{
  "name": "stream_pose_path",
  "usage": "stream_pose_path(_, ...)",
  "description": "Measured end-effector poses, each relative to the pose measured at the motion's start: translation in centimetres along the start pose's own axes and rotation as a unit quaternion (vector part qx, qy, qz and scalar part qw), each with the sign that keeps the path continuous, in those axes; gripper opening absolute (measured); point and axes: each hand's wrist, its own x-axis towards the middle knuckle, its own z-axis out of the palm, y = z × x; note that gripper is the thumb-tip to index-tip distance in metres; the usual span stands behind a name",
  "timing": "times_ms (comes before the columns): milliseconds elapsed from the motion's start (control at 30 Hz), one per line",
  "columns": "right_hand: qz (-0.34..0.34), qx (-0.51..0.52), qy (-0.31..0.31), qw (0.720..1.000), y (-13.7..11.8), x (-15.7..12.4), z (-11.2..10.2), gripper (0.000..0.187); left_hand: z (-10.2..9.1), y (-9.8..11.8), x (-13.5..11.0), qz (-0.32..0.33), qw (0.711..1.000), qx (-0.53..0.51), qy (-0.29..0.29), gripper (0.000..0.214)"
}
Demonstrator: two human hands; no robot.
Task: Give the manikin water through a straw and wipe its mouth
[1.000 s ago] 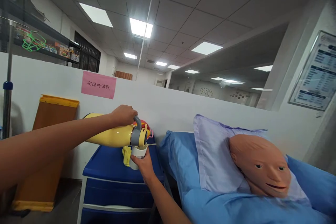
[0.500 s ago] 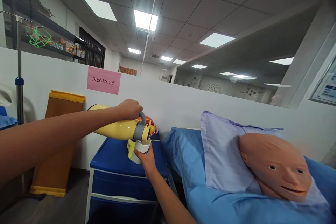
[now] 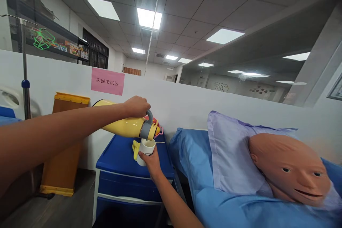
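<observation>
My left hand (image 3: 137, 106) grips the grey handle of a yellow thermos jug (image 3: 125, 126), which is tipped almost level with its spout down over a white cup (image 3: 145, 148). My right hand (image 3: 150, 160) is closed round that cup from below and holds it just above the blue bedside cabinet (image 3: 120, 160). A yellow cloth (image 3: 135, 148) lies on the cabinet top right behind the cup.
A training manikin's head (image 3: 290, 171) rests on a lilac pillow (image 3: 229, 153) on the blue bed at right. A brown and yellow board (image 3: 64, 142) leans on the white partition, under a pink sign (image 3: 107, 81). A metal pole (image 3: 25, 78) stands at left.
The view has swung a little left and down, so hands, jug and cup sit further right. The jug stays tipped over the cup; its spout end has dipped slightly.
</observation>
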Motion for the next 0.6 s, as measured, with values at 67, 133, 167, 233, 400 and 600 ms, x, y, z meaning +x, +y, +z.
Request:
stream_pose_path(67,0.002,-0.002,-0.003,1.0,-0.15,-0.12,0.0,0.067,-0.04,-0.01,0.1,0.002,1.0,0.0,-0.004,0.024)
stream_pose_path(133,0.003,-0.005,-0.005,1.0,-0.26,-0.18,0.01,0.069,-0.06,-0.03,0.17,0.003,1.0,0.0,-0.007,0.024)
stream_pose_path(167,0.003,-0.006,-0.004,1.0,-0.3,-0.21,0.0,0.07,-0.08,-0.03,0.19,0.004,1.0,0.0,-0.007,0.024)
stream_pose_path(233,0.004,-0.012,-0.002,1.0,-0.35,-0.27,-0.01,0.07,-0.11,-0.01,0.22,0.002,1.0,-0.001,-0.007,0.025)
stream_pose_path(400,0.006,-0.017,-0.001,1.0,-0.34,-0.4,0.07,0.067,-0.11,0.07,0.28,0.002,1.0,0.0,-0.011,0.025)
stream_pose_path(600,0.004,-0.012,0.003,1.0,0.33,-0.32,0.32,0.069,-0.26,0.22,0.28,0.007,1.0,0.017,-0.018,0.027)
